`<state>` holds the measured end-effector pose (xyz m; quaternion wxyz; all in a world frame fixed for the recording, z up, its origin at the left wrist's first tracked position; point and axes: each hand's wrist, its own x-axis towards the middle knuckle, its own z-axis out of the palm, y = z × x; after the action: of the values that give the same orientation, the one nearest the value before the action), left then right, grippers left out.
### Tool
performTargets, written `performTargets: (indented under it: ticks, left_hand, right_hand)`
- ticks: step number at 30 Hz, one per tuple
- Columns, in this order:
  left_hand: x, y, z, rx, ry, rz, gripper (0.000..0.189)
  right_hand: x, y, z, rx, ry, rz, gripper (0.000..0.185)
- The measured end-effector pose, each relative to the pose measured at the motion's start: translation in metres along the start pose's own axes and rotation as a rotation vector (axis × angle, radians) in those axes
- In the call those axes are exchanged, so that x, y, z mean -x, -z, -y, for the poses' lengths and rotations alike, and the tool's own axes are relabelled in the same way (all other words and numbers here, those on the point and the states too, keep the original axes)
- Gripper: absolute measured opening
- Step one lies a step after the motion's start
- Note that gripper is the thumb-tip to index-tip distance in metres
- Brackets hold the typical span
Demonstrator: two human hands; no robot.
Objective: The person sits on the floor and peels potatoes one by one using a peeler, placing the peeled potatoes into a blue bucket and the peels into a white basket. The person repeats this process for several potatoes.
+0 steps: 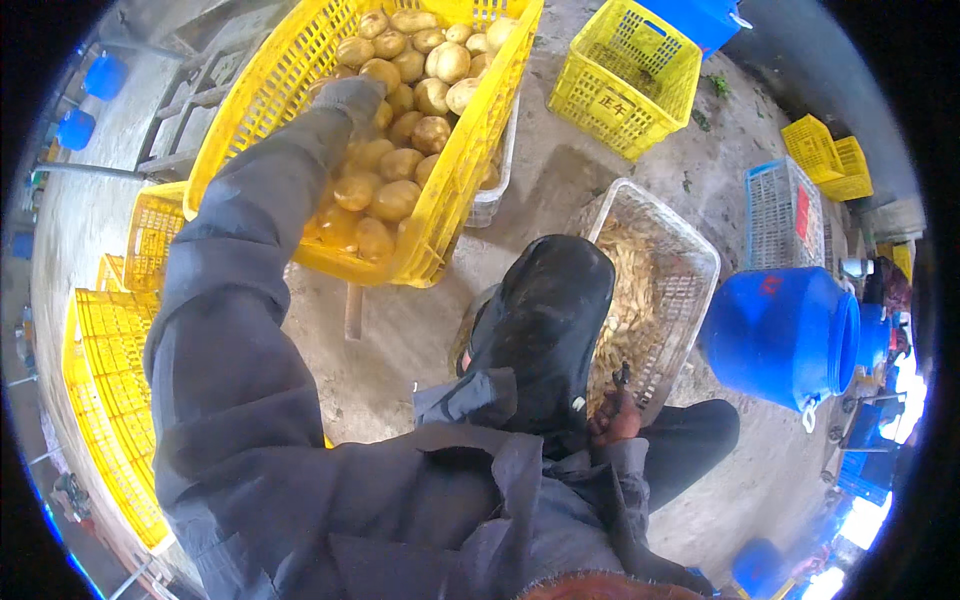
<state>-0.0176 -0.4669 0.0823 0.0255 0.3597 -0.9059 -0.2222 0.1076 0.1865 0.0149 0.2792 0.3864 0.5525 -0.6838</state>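
Note:
A large yellow plastic crate [439, 247] at the upper left holds many round, tan, potato-like tubers [396, 200]. My left hand [356, 97], which looks covered in grey cloth, reaches in among them at the far part of the crate. Its fingers are hidden, so a grip on a tuber cannot be made out. Low and right of centre, my bare right hand [619, 421] is closed around a small dark-handled tool [622, 375] of unclear kind. That hand is beside my black-covered knee, over the near end of a whitish plastic crate [701, 262] containing pale peelings [626, 300].
Behind stands a yellow-green crate [622, 105] near a blue container [697, 22]. A blue drum [780, 337] lies tilted at right, below a grey-white crate [784, 217]. Yellow crates [116, 375] line the left, and a wooden pallet [191, 112] is at upper left.

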Motion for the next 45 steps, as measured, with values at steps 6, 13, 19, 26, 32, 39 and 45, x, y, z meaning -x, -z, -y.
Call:
performTargets:
  ticks: [6, 13, 19, 26, 32, 39, 45]
  left_hand:
    - [-0.021, 0.016, 0.021, -0.049, -0.048, 0.36, 0.037]
    - [-0.002, 0.017, 0.014, -0.533, -0.461, 0.215, 0.038]
    - [0.031, 0.037, -0.033, -0.157, -0.029, 0.415, 0.053]
    - [0.033, 0.046, -0.029, -0.452, -0.211, 0.429, 0.059]
    - [0.028, 0.05, -0.019, -0.31, -0.214, 0.52, 0.051]
    - [0.044, 0.115, -0.028, 0.36, -0.413, 0.142, 0.052]
    - [0.22, 0.125, -0.081, 1.539, -0.696, 0.09, 0.047]
  right_hand:
    - [-0.003, 0.007, -0.004, 0.013, 0.016, 0.029, 0.035]
    - [-0.001, 0.001, -0.004, 0.056, 0.035, -0.013, 0.036]
    - [0.006, -0.001, -0.002, 0.11, 0.031, -0.106, 0.032]
    - [-0.017, 0.027, -0.013, 0.149, 0.117, 0.004, 0.038]
    - [-0.007, 0.014, -0.009, 0.091, 0.099, 0.005, 0.032]
    - [-0.037, 0.036, -0.024, 0.237, 0.24, -0.038, 0.028]
    - [-0.011, 0.008, -0.01, 0.2, 0.188, 0.041, 0.031]
